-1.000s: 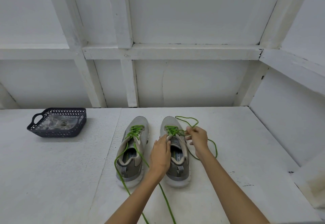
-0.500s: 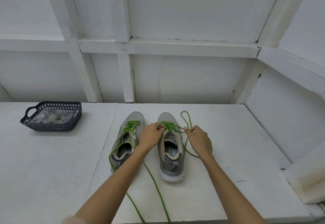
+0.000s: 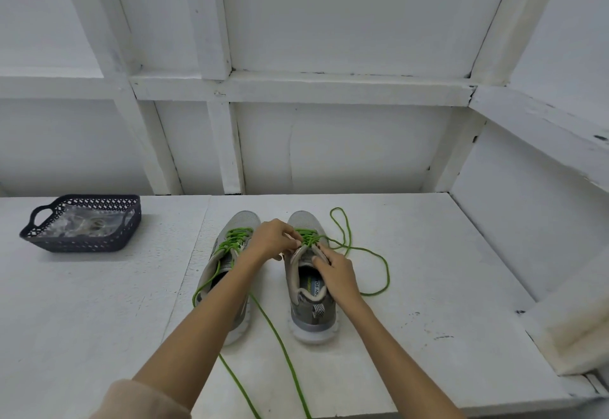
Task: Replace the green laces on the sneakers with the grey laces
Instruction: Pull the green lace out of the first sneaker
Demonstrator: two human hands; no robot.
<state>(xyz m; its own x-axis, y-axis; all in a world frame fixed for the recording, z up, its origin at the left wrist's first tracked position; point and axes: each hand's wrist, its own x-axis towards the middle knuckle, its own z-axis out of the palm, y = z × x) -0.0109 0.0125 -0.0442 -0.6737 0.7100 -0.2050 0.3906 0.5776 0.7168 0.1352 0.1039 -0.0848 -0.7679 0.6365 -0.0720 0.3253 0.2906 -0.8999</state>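
I face a white wall [image 3: 346,23] crossed by white-painted wooden beams [image 3: 296,86], scuffed dark in spots. My white desk [image 3: 428,270] shows a seam running near to far, left of centre. A white ledge [image 3: 543,122] runs along the right.

Grey with pale soles, upright, side by side, toes pointing away: left sneaker [image 3: 245,221] and right sneaker [image 3: 313,316]. Green left lace [image 3: 235,239] threaded through the front eyelets, ends trailing back past the heels. Green right lace [image 3: 379,260] (half undone) looping loose just beside its shoe.
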